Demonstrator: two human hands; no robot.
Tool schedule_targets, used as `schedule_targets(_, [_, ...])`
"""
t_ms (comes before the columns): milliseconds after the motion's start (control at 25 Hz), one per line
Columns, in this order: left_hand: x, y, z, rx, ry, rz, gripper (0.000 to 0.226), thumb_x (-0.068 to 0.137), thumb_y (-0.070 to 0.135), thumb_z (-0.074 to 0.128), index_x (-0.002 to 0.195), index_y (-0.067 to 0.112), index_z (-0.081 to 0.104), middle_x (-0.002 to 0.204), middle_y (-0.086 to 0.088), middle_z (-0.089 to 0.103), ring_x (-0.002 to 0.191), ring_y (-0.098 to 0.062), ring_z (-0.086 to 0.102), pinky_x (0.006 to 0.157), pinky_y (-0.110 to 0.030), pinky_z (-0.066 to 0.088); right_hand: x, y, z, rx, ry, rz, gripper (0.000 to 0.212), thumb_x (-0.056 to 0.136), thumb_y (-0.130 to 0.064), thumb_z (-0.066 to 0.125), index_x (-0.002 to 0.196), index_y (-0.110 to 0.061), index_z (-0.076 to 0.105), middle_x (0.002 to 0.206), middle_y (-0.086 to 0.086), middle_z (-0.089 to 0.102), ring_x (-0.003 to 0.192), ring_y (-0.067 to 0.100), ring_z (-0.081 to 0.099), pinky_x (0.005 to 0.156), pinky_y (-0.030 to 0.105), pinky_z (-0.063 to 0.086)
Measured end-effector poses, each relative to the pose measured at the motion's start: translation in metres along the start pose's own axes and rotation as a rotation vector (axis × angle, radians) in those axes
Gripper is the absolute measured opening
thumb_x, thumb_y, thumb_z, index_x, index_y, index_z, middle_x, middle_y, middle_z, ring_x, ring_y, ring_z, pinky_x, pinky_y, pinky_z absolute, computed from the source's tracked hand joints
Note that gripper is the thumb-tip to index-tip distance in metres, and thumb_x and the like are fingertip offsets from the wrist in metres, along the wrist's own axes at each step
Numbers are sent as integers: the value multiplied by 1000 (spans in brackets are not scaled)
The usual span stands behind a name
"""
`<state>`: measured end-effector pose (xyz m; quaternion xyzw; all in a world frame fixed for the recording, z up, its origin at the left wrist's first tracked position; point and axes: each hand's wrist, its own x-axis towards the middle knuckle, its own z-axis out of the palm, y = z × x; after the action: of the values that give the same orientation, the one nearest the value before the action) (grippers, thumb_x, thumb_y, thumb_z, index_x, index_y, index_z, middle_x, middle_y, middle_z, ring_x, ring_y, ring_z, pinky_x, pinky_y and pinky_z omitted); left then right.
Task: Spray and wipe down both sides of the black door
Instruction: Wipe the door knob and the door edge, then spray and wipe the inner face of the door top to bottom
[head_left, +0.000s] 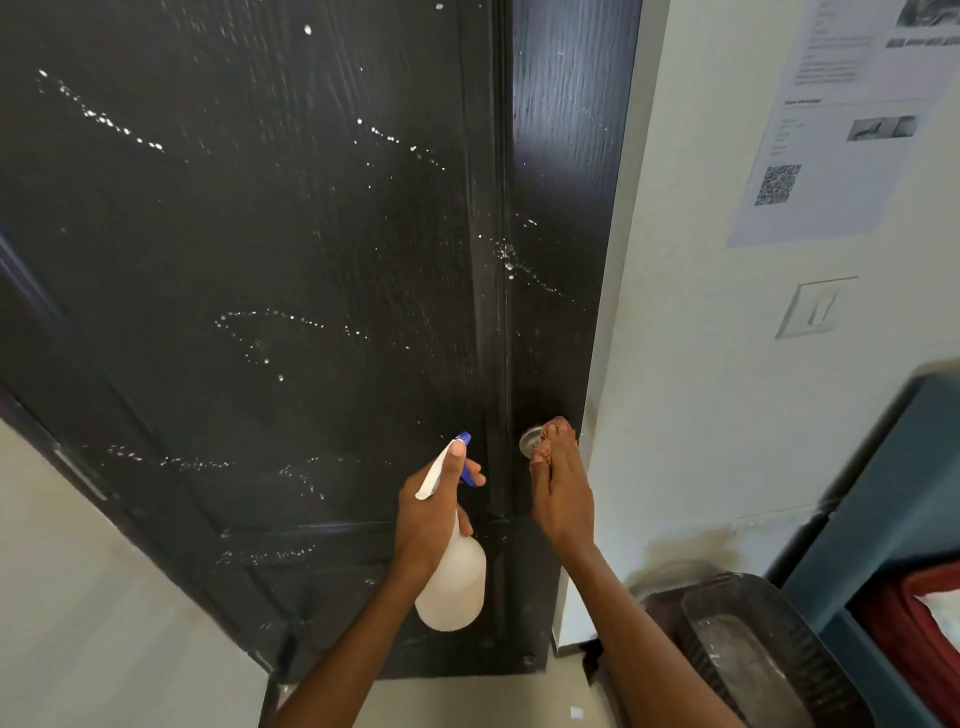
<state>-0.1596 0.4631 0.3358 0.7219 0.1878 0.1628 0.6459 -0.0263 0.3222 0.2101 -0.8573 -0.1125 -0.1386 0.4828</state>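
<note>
Two hands: both up at the black door (291, 270), close together near its right edge.
Left hand (431, 514): fingers wrapped round the neck of the spray bottle (453, 587), forefinger on the blue trigger.
Bottle axis: long axis runs up and down, body hanging low, blue nozzle (464, 439) on top aimed at the door face.
Right hand (563, 499): fingers curled over the silver door knob (531, 442).
Door: shut against the white wall (691, 364), speckled with arcs of white spray droplets (109, 122).
</note>
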Motion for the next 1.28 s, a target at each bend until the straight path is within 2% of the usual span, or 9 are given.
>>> schedule_targets(80, [-8, -3, -2, 9, 30, -4, 60, 86, 63, 44, 95, 9, 70, 94, -1, 76, 44, -14, 56, 51, -27, 52, 5, 8, 0, -313, -16, -314, 58, 106, -41, 53, 160, -27, 36, 168, -4, 30, 158, 25, 18, 127, 48, 19])
schedule_targets(160, [-15, -7, -2, 12, 49, -25, 61, 85, 64, 44, 95, 10, 70, 94, 0, 76, 44, -15, 57, 50, -28, 52, 13, 12, -5, -616, -121, -572, 64, 92, -37, 74, 151, -23, 52, 161, 3, 44, 154, 35, 29, 125, 56, 21])
schedule_targets(240, [-24, -11, 0, 13, 57, -47, 60, 84, 65, 43, 94, 12, 70, 95, -2, 76, 45, -15, 57, 51, -28, 52, 20, 9, -14, -729, -201, -619, 64, 88, -40, 78, 147, -23, 57, 156, 3, 51, 150, 36, 36, 123, 55, 20])
schedule_targets(320, [-32, -12, 0, 11, 61, -61, 60, 84, 65, 43, 94, 12, 69, 97, -3, 75, 45, -15, 57, 53, -29, 53, 17, 8, -16, -626, -185, -515, 60, 98, -41, 66, 153, -25, 48, 161, 1, 43, 154, 33, 30, 124, 53, 19])
schedule_targets(480, [-41, -13, -6, -19, 85, -83, 60, 82, 64, 44, 94, 11, 68, 98, -5, 75, 46, -16, 56, 52, -28, 51, 3, 6, -13, -9, -155, -70, 61, 108, -55, 38, 164, -34, 21, 169, -12, 23, 156, 13, 20, 124, 34, 20])
schedule_targets(640, [-50, -17, -11, -32, 119, -83, 56, 82, 63, 44, 90, 14, 68, 95, -5, 75, 46, -16, 57, 48, -26, 50, -7, -19, -7, 675, -21, 457, 37, 108, -51, 42, 142, -38, 46, 132, -10, 62, 126, 21, 60, 115, 43, 43])
schedule_targets(800, [-53, -17, -11, -28, 102, -100, 54, 80, 61, 43, 90, 14, 67, 97, -9, 74, 45, -15, 58, 47, -23, 51, -15, -27, -11, 1302, 86, 804, 39, 110, -38, 42, 146, -23, 46, 142, 10, 60, 114, 28, 64, 108, 50, 46])
schedule_targets(1120, [-45, -7, -8, -21, 150, -54, 55, 85, 63, 43, 92, 14, 69, 93, -3, 75, 45, -14, 56, 46, -23, 50, -64, -9, -31, 1162, 115, 852, 42, 106, -38, 51, 143, -17, 54, 125, 11, 68, 115, 36, 65, 91, 52, 56])
schedule_targets(1280, [-34, 4, -10, -19, 145, 11, 56, 88, 63, 44, 93, 13, 70, 93, 0, 76, 46, -19, 57, 48, -28, 52, -61, -20, -44, 918, 232, 621, 28, 109, -37, 46, 136, -33, 56, 137, 4, 62, 128, 32, 58, 113, 55, 45])
